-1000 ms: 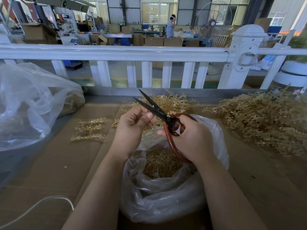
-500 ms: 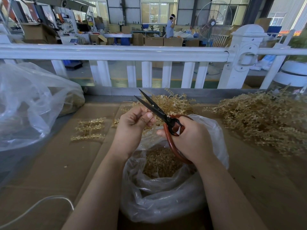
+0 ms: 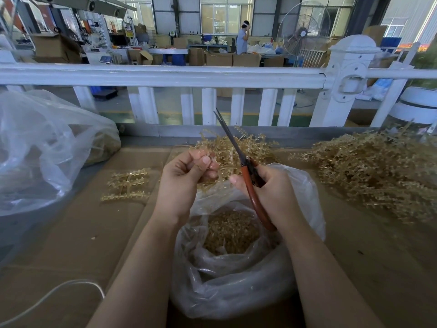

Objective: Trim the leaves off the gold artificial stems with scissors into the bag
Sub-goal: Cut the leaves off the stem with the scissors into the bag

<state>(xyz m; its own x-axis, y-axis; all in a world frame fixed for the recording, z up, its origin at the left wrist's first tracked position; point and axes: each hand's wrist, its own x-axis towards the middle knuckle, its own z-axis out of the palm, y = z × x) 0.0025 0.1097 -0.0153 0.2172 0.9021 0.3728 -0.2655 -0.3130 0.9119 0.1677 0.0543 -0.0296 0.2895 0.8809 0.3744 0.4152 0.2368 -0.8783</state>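
I keep both hands at the frame's centre, right above the open bag point(image 3: 236, 275), so whatever I snip drops onto the gold clippings already inside. My left hand point(image 3: 186, 178) curls its fingertips and thumb around something small and pale, probably a stem piece, though I cannot tell. My right hand point(image 3: 272, 197) wraps the red handles of the scissors point(image 3: 238, 152), blades almost closed and pointing up toward the white railing point(image 3: 165, 76). Uncut gold stems point(image 3: 369, 171) wait at middle right, stripped pieces point(image 3: 127, 183) lie middle left.
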